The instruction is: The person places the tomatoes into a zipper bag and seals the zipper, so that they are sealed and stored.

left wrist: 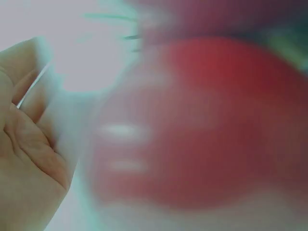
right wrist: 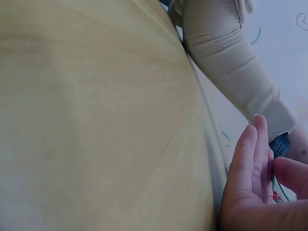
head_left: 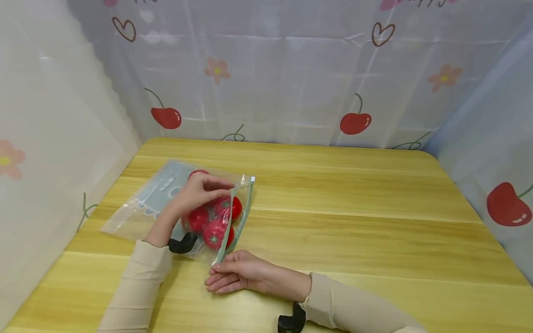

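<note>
A clear zip bag (head_left: 156,187) with a pale blue printed panel lies on the left part of the table, its green-edged mouth towards the right. Several red tomatoes (head_left: 215,232) are inside, close to the mouth. Reaching over the bag from the left, my left hand (head_left: 201,189) pinches the upper film at the green edge. My right hand (head_left: 245,273) pinches the near corner of the mouth between thumb and index finger, its other fingers extended. A tomato (left wrist: 192,125) fills much of the left wrist view, blurred behind plastic. The two green strips stand apart between the corners.
A white slider (head_left: 252,179) sits at the mouth's far corner. The wood-grain table (head_left: 354,222) stretches off to the right. A pale curtain (head_left: 270,83) printed with cherries, flowers and hearts hangs behind it and along both sides.
</note>
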### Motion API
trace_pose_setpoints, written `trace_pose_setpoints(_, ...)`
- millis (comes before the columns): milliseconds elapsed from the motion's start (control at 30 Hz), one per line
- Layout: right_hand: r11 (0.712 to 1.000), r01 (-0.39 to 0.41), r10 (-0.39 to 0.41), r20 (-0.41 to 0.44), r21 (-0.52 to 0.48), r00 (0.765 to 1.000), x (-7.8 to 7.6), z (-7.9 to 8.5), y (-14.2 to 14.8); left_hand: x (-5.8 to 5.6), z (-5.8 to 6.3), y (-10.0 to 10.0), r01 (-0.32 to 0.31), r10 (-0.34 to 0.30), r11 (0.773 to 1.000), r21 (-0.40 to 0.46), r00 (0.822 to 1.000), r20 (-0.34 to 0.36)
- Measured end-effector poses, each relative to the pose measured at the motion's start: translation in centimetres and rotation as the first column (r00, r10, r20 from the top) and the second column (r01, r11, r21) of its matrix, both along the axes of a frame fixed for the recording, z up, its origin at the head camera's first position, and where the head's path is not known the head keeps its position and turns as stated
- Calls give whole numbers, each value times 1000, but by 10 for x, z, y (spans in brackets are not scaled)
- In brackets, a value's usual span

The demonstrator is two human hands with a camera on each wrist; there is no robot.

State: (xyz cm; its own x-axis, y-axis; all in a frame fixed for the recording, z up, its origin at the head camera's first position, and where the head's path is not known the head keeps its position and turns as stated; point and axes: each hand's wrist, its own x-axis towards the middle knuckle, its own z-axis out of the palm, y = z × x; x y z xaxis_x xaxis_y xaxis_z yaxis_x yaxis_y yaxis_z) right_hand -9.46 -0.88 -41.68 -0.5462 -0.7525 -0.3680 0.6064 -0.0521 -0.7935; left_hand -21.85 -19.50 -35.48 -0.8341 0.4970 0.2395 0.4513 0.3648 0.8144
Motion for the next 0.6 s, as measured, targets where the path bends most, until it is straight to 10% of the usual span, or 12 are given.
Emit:
trace_pose_setpoints(133,1000,14,-14,-14,-6,1000,1,0,2,-11,23,6,-13,13,1000,-10,1000,28)
trace_pose_setpoints(267,1000,24,-24,-21,-8,999,2,0,3,-40,44,22,36,-30,980,-198,999,33)
trace_pose_setpoints(500,999,38,-39,-23,-19,999,4,-1,2,-84,39,55,317,-194,779,-541,942,273)
trace_pose_setpoints(600,998,61,-62,-28,-22,998,7,-2,2,-92,29,63,338,-202,767,-545,934,295)
